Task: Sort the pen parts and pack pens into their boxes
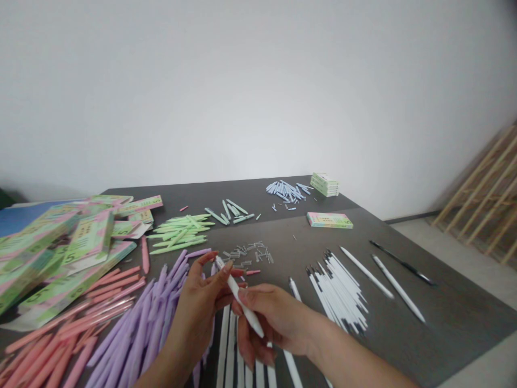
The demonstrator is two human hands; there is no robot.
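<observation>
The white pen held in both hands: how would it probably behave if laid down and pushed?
The white pen might roll, since it looks rounded along its length. It is likely light, being slim, and probably stiff, as it shows no bend.

- White pen [233, 285]: slim, smooth barrel, tapering at its near end.
- Pose: slanted, far end toward the left, tapered end toward the right.
- Place: above the table [452, 302], held in left grip [204, 296] and right grip [274, 312].
</observation>
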